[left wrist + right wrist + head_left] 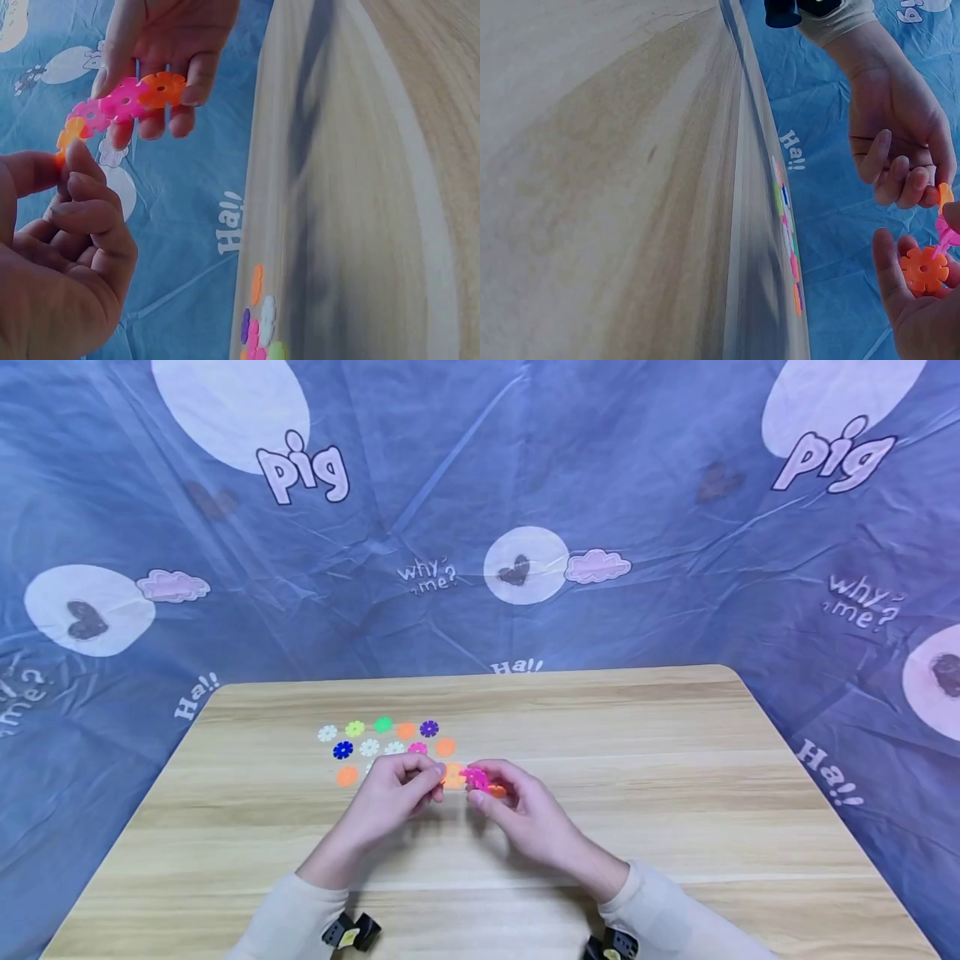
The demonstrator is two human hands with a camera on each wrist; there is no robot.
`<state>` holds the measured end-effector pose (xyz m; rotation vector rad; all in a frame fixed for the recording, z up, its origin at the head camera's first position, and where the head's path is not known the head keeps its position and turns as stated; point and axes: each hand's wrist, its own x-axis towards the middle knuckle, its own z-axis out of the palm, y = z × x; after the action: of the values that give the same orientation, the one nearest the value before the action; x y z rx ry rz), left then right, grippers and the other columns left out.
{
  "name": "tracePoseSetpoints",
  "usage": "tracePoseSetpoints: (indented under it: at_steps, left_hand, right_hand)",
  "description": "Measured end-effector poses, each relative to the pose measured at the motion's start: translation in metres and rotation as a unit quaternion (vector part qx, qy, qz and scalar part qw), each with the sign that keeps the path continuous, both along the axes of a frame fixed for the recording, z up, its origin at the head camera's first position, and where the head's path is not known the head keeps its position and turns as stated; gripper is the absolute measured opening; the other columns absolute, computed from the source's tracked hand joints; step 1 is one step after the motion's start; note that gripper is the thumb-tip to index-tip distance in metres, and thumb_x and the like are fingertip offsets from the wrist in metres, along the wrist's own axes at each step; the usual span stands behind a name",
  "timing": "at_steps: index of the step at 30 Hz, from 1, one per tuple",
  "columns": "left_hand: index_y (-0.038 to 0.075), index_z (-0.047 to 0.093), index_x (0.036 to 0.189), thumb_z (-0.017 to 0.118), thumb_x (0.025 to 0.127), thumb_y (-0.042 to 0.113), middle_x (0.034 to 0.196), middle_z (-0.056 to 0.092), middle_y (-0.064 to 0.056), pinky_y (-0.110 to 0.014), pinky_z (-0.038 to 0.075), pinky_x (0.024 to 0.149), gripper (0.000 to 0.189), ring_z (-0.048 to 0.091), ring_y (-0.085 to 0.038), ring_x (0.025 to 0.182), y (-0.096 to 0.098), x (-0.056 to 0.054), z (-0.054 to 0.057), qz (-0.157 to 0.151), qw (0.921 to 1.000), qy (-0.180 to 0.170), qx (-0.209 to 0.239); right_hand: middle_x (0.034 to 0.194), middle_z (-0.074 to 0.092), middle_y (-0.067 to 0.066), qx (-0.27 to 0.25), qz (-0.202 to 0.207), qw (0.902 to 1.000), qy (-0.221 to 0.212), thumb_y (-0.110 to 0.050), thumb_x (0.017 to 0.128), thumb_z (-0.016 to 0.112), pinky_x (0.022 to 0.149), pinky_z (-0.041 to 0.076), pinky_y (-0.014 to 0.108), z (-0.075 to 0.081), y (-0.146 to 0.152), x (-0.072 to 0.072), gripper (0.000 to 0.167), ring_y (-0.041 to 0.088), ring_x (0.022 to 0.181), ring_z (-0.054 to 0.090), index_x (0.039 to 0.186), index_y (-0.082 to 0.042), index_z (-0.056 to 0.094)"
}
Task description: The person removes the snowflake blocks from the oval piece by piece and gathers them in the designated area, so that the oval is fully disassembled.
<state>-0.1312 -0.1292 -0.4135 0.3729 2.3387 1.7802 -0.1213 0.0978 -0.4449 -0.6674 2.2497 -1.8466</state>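
Notched plastic snowflake discs are joined in a short chain between the two hands, above the table. One end is an orange disc (71, 133), which the left hand (393, 789) pinches between thumb and index finger. Beyond it come two pink discs (124, 100), then another orange disc (924, 270) at the far end. The right hand (528, 814) grips the pink part with its thumb on one side and fingers behind. Part of the far orange disc lies against the right fingers in the left wrist view.
Loose discs in several colours lie in rough rows on the wooden table (637, 760), beyond and left of the hands; among them are a dark blue disc (342, 750) and a green disc (383, 724). A printed blue cloth (450, 635) hangs around the table.
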Motion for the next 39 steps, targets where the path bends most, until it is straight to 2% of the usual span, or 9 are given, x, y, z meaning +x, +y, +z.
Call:
tracePoseSetpoints:
  at_steps: [5,10,14,19,22,29,35,39]
  left_hand:
    - [-0.002,0.069,0.095,0.062,0.101,0.021,0.078,0.063,-0.018,-0.019,0.038,0.047,0.025,0.045,-0.009,0.052,0.002,0.003,0.0,0.011,0.9998,-0.008,0.017]
    - [0.001,0.071,0.1,0.065,0.099,0.024,0.079,0.065,-0.02,-0.021,0.044,0.047,0.024,0.05,-0.01,0.053,0.005,0.005,0.0,-0.005,0.9999,-0.004,0.014]
    - [0.0,0.071,0.099,0.069,0.096,0.023,0.08,0.068,-0.018,-0.021,0.047,0.047,0.024,0.054,-0.011,0.052,0.007,0.006,-0.001,-0.001,0.9986,-0.031,0.044]
    - [-0.007,0.069,0.098,0.072,0.093,0.017,0.077,0.07,-0.013,-0.019,0.047,0.046,0.025,0.057,-0.011,0.055,0.009,0.006,-0.003,0.01,0.992,-0.078,0.099]
    - [-0.007,0.069,0.097,0.073,0.093,0.015,0.076,0.071,-0.012,-0.02,0.047,0.046,0.023,0.058,-0.011,0.057,0.01,0.007,-0.003,0.019,0.9897,-0.091,0.109]
    - [-0.005,0.069,0.096,0.069,0.096,0.014,0.075,0.068,-0.01,-0.02,0.045,0.046,0.019,0.053,-0.011,0.053,0.011,0.009,0.0,0.026,0.9926,-0.084,0.083]
    - [-0.003,0.068,0.098,0.067,0.097,0.019,0.081,0.065,-0.019,-0.02,0.045,0.047,0.022,0.052,-0.012,0.053,0.012,0.01,0.0,0.012,0.9965,-0.064,0.052]
    - [-0.002,0.068,0.099,0.066,0.098,0.02,0.082,0.065,-0.021,-0.021,0.046,0.048,0.022,0.054,-0.012,0.055,0.012,0.01,0.0,0.013,0.9973,-0.053,0.05]
  right_hand:
    - [0.113,0.069,0.016,-0.016,0.007,0.9999,0.0,-0.021,0.097,0.067,0.086,0.057,0.03,0.0,-0.002,0.001,0.036,0.035,0.097,0.069,0.13,-0.01,0.061]
    - [0.114,0.069,0.01,-0.015,0.006,0.9997,0.016,-0.021,0.096,0.068,0.089,0.056,0.03,0.001,-0.003,0.002,0.036,0.027,0.099,0.069,0.13,-0.01,0.062]
    - [0.116,0.069,0.006,-0.006,0.003,0.9997,0.023,-0.022,0.096,0.069,0.09,0.056,0.03,0.0,-0.003,0.003,0.036,0.022,0.101,0.069,0.13,-0.011,0.062]
    - [0.116,0.07,0.005,0.004,-0.008,0.9995,0.03,-0.021,0.095,0.07,0.09,0.055,0.03,-0.001,-0.002,0.004,0.037,0.02,0.102,0.068,0.13,-0.01,0.062]
    - [0.115,0.07,0.003,0.012,-0.012,0.9991,0.038,-0.022,0.095,0.07,0.09,0.056,0.029,0.0,-0.002,0.004,0.038,0.019,0.101,0.068,0.131,-0.01,0.063]
    - [0.115,0.07,0.003,0.036,-0.02,0.9983,0.042,-0.025,0.096,0.07,0.088,0.056,0.027,0.0,-0.001,0.005,0.039,0.017,0.1,0.068,0.132,-0.011,0.063]
    - [0.115,0.071,0.004,0.038,-0.019,0.9982,0.043,-0.025,0.096,0.069,0.088,0.056,0.027,0.0,-0.001,0.005,0.04,0.016,0.099,0.068,0.133,-0.01,0.063]
    - [0.116,0.07,0.006,0.029,-0.013,0.9989,0.036,-0.024,0.096,0.069,0.088,0.056,0.026,0.001,0.0,0.005,0.041,0.017,0.1,0.068,0.133,-0.008,0.062]
